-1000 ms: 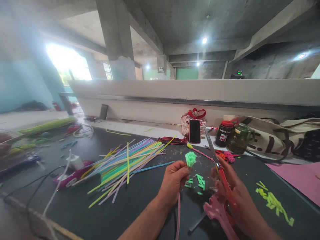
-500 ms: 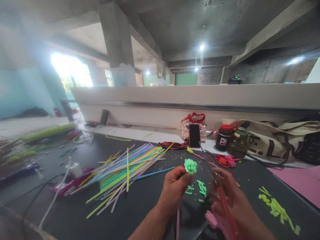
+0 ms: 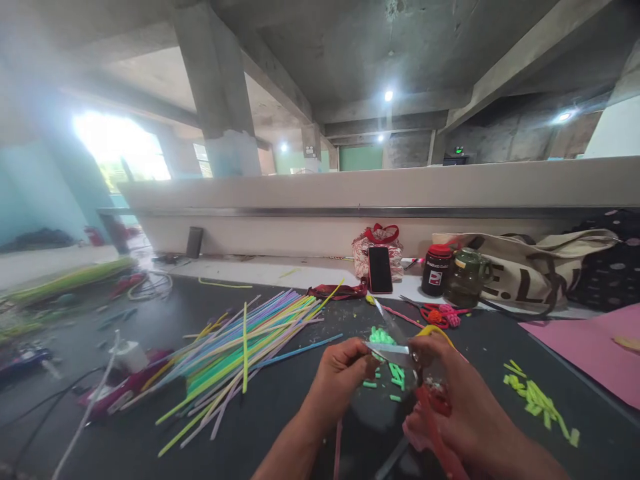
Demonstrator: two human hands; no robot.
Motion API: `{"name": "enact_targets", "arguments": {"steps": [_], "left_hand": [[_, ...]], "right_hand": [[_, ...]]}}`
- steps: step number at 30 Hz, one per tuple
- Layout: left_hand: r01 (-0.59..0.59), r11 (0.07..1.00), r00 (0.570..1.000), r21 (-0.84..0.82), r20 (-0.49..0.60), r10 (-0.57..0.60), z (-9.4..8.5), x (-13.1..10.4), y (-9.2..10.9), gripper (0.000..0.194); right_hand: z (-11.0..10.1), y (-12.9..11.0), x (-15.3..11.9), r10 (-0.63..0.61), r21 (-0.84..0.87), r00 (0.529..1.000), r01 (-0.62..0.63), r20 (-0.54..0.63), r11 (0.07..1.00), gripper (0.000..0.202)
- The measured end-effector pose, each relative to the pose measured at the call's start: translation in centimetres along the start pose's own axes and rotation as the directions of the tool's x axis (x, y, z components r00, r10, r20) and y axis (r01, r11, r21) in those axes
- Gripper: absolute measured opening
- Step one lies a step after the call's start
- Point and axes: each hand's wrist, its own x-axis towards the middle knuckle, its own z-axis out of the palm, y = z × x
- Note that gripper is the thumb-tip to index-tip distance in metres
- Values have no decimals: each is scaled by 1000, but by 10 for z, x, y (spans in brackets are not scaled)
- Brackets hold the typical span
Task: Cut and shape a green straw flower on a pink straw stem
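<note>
My left hand (image 3: 345, 370) is closed in a pinch near the table's middle. Just beyond its fingertips a bright green cluster of fuzzy pipe-cleaner pieces (image 3: 381, 335) shows, partly covered by a blade. A thin pinkish stem (image 3: 338, 447) runs down below this hand. In my right hand (image 3: 455, 393) is a pair of scissors (image 3: 393, 348) with spread blades, one lying across the left fingertips. Their handle looks red, with pink wrapping, and is partly hidden by the fingers. Short green cut pieces (image 3: 397, 378) lie on the dark tabletop beneath the blades.
Long coloured pipe cleaners (image 3: 250, 353) lie in a heap at left, near a magenta glue gun (image 3: 117, 393). Yellow-green cut pieces (image 3: 540, 400) and a pink sheet (image 3: 595, 347) are at right. A phone (image 3: 380, 270), a red-capped bottle (image 3: 437, 270) and a green jug (image 3: 465, 277) stand behind.
The scissors have come left, so their blades now reach my left fingertips. The green cluster, held up plainly before, is now lower and partly covered. The view has swung slightly right.
</note>
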Motion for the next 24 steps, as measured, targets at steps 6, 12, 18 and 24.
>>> {"name": "enact_targets", "arguments": {"steps": [6,12,18,24], "left_hand": [[-67,992,998,105,7,66,1,-2,5,12],[-47,989,999,143,4,46,1,-2,4,16],[-36,990,999,134,5,36,0,-2,3,17],[19,994,1000,106,9,-20,0,-1,1,23]], "right_hand": [[-3,3,2,-86,-129,996,85,-4,988,63],[-5,9,5,-126,-208,992,126,14,970,63],[-7,8,5,-116,-221,993,120,32,968,62],[-6,10,6,-99,-213,994,108,53,971,62]]}}
